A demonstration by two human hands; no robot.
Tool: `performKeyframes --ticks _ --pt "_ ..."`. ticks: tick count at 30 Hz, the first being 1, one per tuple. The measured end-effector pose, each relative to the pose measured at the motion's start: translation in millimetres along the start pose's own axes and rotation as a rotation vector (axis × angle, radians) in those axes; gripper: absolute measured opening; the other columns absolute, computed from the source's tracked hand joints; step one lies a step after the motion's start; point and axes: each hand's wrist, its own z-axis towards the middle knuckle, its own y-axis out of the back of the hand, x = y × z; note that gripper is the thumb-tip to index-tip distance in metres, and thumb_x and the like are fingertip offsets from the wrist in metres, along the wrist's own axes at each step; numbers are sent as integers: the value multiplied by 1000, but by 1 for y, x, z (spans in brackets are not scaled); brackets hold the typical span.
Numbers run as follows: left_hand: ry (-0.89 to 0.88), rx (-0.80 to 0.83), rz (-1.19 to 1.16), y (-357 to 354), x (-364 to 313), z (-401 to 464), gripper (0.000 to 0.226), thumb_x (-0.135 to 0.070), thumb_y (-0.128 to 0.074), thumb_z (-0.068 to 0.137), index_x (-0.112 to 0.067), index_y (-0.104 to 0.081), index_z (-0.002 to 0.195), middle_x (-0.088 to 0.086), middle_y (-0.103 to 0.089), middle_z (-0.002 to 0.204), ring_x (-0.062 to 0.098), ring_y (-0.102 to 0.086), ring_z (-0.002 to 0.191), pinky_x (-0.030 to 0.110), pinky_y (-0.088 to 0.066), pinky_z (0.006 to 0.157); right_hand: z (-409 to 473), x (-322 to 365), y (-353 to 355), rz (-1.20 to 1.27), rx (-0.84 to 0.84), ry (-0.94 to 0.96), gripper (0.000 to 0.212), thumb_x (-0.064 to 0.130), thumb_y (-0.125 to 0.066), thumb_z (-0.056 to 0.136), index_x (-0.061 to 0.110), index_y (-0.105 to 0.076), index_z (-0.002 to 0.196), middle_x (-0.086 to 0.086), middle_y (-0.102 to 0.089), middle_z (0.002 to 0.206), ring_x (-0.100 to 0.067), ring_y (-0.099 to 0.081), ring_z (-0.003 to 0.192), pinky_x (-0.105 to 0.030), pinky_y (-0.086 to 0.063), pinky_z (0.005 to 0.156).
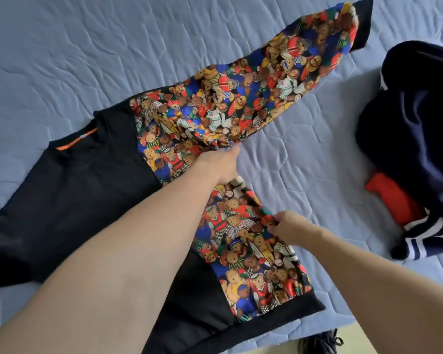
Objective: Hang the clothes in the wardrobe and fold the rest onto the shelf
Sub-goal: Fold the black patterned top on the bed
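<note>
Both hands (221, 164) (283, 224) grip bear-print sweatshirt (87, 187); no legible writing.

A sweatshirt (82, 190) lies spread flat on the bed (62, 47), its body at the left and centre, its hem toward the near edge of the bed. One sleeve (266, 80) stretches away from the body to the far right, its cuff (363, 19) at the far end. The left hand (220, 164) rests where that sleeve meets the body; the right hand (284, 226) is nearer and to the right of it, at the side edge of the body. Well apart on the right of the bed lies a heap of clothes (414, 129). A shoe (320, 341) stands on the floor beyond the bed's near edge.
</note>
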Motion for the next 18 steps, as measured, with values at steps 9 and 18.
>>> performKeyframes --ticks 9,18 --pt "49 -73 446 12 17 23 40 -18 -42 94 -19 -52 133 5 -32 144 33 -41 122 42 -43 89 7 10 3 -228 45 -64 11 14 -47 93 9 -55 87 -1 -50 82 -20 -49 80 -25 -41 59" --pt "-62 -386 38 10 35 19 31 0 -36 92 -10 -37 121 12 -46 120 41 -59 91 43 -38 64 12 26 6 -270 7 -213 30 6 -46 89 13 -57 115 0 -59 115 -25 -58 107 -34 -52 80"
